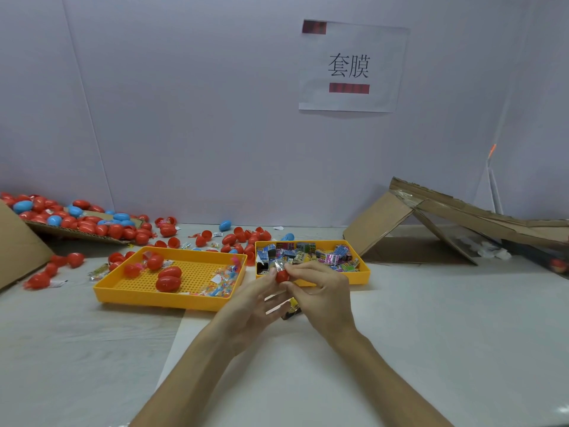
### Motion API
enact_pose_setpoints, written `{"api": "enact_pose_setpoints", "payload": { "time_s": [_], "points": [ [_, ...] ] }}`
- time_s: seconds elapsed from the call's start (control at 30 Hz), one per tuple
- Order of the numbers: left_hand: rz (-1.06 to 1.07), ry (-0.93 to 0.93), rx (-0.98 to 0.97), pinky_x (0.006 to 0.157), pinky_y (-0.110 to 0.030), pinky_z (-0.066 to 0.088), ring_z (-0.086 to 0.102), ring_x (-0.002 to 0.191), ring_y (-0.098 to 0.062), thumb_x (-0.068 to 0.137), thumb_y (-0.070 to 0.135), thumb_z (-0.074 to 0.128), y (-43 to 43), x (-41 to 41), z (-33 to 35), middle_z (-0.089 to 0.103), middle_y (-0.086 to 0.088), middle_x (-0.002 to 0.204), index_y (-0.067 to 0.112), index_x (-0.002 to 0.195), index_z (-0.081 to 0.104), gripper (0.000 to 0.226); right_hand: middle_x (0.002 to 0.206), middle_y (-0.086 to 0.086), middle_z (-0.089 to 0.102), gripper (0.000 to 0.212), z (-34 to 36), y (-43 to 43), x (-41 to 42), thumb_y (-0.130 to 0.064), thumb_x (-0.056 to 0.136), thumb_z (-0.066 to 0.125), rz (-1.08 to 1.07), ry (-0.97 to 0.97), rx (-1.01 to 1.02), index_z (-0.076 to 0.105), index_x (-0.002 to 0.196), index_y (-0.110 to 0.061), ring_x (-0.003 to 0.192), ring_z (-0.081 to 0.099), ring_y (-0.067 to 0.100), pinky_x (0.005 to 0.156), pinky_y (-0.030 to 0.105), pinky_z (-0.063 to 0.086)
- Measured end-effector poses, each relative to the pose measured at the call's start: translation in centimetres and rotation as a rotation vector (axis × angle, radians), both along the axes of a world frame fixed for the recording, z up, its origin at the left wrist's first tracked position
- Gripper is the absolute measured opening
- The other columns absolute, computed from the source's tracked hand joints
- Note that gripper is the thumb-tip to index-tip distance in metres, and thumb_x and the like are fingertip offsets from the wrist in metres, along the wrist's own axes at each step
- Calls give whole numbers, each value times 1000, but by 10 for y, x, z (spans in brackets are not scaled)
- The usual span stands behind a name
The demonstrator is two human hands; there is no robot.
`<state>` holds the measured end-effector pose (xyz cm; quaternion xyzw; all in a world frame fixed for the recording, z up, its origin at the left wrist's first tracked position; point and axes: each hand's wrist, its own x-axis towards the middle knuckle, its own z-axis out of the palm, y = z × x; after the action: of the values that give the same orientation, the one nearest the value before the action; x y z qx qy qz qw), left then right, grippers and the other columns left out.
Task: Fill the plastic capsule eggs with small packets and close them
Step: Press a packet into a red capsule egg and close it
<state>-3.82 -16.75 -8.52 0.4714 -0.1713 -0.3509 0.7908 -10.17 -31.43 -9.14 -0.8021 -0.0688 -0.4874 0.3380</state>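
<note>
Fingers of left hand and right hand pinch red egg, crinkled packet apparently at its mouth. Hands meet above tabletop, just before yellow packet tray. Second tray, left, carries closed eggs. Loose eggs heaped on cardboard beyond.

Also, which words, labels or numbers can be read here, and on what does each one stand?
"套膜": black print on the white paper sheet on the wall.
Two red bars on that sheet: blurred, unreadable.
Packets in the right yellow tray: print too small to read.
Red capsule egg between left hand and right hand: no text seen.
</note>
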Motion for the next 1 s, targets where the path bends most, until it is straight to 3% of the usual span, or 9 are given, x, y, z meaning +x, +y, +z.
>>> {"api": "enact_pose_setpoints", "payload": {
  "time_s": [0.13, 0.33, 0.47, 0.6, 0.77, 0.87, 1.0],
  "points": [
    [-38, -57, -50, 107, -41, 45, 65, 121, -22, 99, 34, 58, 3, -2, 3, 68, -10, 132, 14, 133, 60, 39, 104, -11, 73, 40, 3, 2, -1, -7, 74, 85, 12, 32, 25, 75, 112, -17, 100, 65, -2, 89, 16, 51],
    [-41, -16, -62, 96, -39, 55, 68, 118, -26, 100, 37, 57, 0, -6, 6, 70, -13, 126, 15, 122, 72, 35, 104, -1, 75, 36, 0, 0, 0, -2, 73, 85, -22, 32, -52, 78, 107, -10, 96, 68, 6, 88, 19, 54],
    [-23, -56, -69, 95, -41, 58, 66, 120, -29, 99, 33, 60, -1, -5, 4, 69, -15, 128, 22, 135, 56, 37, 99, 0, 75, 34, -2, 0, 2, 0, 72, 84, -18, 12, -65, 78, 105, -9, 92, 66, 6, 84, 12, 51],
    [-48, -87, -15, 94, -35, 58, 65, 121, -26, 99, 39, 59, -1, -5, 4, 68, -13, 129, 18, 124, 72, 35, 96, -1, 75, 31, -4, -3, 2, -3, 77, 80, 10, 5, -73, 78, 107, -9, 90, 67, 6, 80, 14, 53],
    [-16, -78, -7, 89, -33, 60, 68, 118, -26, 98, 38, 60, -1, -5, 3, 70, -13, 126, 13, 132, 62, 42, 94, 0, 75, 28, -4, -4, 3, -3, 78, 80, 12, 3, -76, 78, 106, -9, 87, 67, 7, 78, 19, 56],
    [-18, -75, -21, 92, -36, 57, 68, 117, -25, 100, 39, 56, -1, -8, 5, 70, -12, 126, 15, 133, 61, 41, 103, -3, 74, 34, -2, -2, 2, -3, 77, 81, 24, 38, -68, 77, 110, -11, 93, 66, 2, 85, 14, 52],
    [-23, -100, -25, 99, -42, 50, 66, 120, -27, 103, 38, 51, -1, -6, 6, 69, -12, 128, 20, 146, 41, 48, 109, -6, 73, 40, 2, 1, -1, -14, 79, 82, 36, 74, -44, 73, 118, -16, 103, 65, 1, 90, 15, 50]
  ]
}}
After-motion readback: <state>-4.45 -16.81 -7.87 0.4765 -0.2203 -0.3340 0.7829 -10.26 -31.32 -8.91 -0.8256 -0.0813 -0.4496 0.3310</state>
